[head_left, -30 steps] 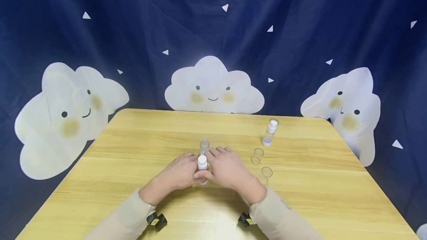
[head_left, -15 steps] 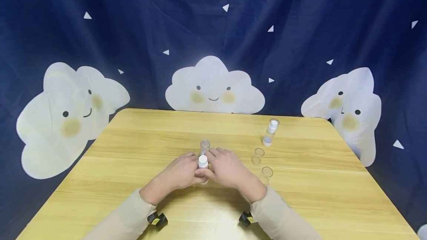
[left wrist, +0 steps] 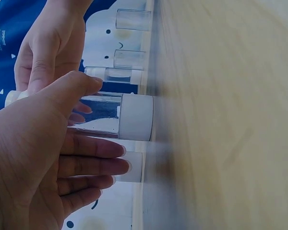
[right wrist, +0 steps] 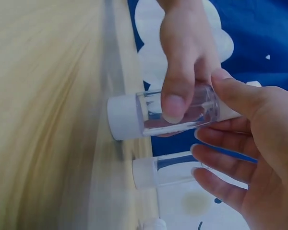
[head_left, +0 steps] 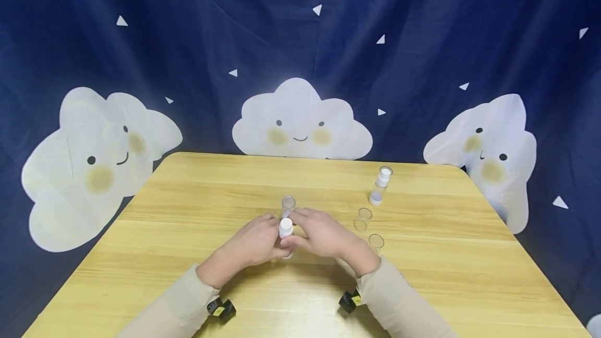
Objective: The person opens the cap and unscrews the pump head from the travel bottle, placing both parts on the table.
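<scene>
A clear bottle point(right wrist: 156, 113) with a white base and white top point(head_left: 286, 224) stands upright between both hands, its base right at the table. My left hand point(head_left: 253, 241) grips its clear body, thumb on the near side in the right wrist view. Up by the white collar, my right hand point(head_left: 324, 233) holds it with thumb point(right wrist: 230, 88) and fingers on opposite sides; its other fingers are spread loosely below. Just behind stands a second clear bottle point(head_left: 288, 205) with a white base, partly hidden by the hands in the head view.
Two clear open cylinders point(head_left: 363, 219) stand to the right on the wooden table point(head_left: 202, 186), the nearer cylinder point(head_left: 376, 244) partly behind the right forearm. Farther back right is a bottle point(head_left: 381, 186) with a white top under a clear cover. A dark blue curtain hangs beyond the table's far edge.
My right hand and wrist have shifted slightly right and turned, its thumb drawing back a little across the bottle's front. The left hand and the bottle stay in place.
</scene>
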{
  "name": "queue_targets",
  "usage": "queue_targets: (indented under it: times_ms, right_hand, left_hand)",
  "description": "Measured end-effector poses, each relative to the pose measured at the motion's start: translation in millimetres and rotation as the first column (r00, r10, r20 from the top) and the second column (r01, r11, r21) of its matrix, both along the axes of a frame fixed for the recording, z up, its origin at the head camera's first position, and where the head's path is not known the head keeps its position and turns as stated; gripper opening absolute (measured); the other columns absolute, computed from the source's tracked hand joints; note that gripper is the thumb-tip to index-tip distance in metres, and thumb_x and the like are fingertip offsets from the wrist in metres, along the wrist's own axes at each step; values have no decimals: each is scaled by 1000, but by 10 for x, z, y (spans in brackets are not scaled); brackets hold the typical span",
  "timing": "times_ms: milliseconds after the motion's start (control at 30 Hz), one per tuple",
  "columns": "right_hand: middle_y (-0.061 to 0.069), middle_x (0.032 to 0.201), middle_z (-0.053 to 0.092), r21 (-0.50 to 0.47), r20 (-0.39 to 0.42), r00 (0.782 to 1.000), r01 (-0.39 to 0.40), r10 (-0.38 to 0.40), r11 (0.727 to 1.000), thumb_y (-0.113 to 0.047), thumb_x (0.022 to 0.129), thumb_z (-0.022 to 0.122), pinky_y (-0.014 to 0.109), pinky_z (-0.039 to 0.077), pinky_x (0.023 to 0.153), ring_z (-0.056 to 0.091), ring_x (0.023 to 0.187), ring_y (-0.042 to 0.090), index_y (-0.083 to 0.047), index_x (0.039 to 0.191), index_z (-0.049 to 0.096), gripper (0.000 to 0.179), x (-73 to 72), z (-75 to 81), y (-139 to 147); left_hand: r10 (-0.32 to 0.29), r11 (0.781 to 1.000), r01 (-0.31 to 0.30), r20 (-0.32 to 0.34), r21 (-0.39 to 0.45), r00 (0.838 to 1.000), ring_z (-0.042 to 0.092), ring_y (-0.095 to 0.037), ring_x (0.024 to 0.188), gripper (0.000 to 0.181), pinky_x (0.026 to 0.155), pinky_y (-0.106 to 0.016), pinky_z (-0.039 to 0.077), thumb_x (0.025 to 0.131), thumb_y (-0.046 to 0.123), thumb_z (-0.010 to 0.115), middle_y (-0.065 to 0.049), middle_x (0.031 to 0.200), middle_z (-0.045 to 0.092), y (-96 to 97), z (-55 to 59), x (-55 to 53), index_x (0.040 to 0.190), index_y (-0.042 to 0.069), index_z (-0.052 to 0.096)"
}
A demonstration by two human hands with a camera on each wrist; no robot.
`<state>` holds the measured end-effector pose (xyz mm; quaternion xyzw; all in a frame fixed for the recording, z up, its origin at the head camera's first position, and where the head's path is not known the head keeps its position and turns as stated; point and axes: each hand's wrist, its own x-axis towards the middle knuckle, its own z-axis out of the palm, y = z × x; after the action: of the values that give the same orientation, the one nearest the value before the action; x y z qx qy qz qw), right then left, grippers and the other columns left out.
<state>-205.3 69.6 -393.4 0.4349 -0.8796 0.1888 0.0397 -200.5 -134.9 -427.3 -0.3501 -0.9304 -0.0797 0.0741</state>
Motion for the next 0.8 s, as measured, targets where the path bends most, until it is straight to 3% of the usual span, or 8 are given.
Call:
queue_targets:
  times_ms: [267, 433, 600, 800]
  right_hand:
    - [-10, 106, 61, -25, 128, 991, -23, 26, 999, -43, 97, 57, 32, 49, 88, 62, 102, 16, -20, 112, 58, 28, -33, 1, 32]
    - [-9, 108, 61, 2, 152, 988, -5, 5, 1000, -49, 97, 54, 33, 49, 88, 61, 103, 17, -19, 117, 58, 36, -22, 17, 49]
    - [-3, 120, 63, 52, 116, 990, 73, -78, 996, -58, 95, 51, 37, 48, 93, 58, 111, 16, -18, 131, 56, 54, 12, 58, 71]
    - [1, 113, 66, 75, -23, 991, 135, -134, 988, -64, 90, 53, 38, 52, 86, 62, 102, 19, -17, 122, 57, 57, 61, 73, 31]
  left_hand:
    - [-32, 999, 32, -1, 18, 999, 57, -16, 85, 38, 85, -35, 50, 89, 51, 64, 2, 88, 64, -6, 14, 6, 96, 14, 65]
    - [-33, 999, 33, 0, 15, 999, 58, -18, 87, 43, 87, -36, 50, 88, 52, 65, -1, 95, 67, -8, 18, 10, 104, 12, 66]
    - [-34, 999, 34, 6, 9, 999, 58, -19, 89, 48, 88, -37, 50, 89, 53, 64, -4, 99, 68, -8, 11, 2, 111, 10, 66]
    - [-55, 998, 55, 10, 25, 998, 57, -16, 85, 39, 87, -35, 49, 91, 53, 60, 1, 91, 66, -13, -3, -7, 100, 15, 67]
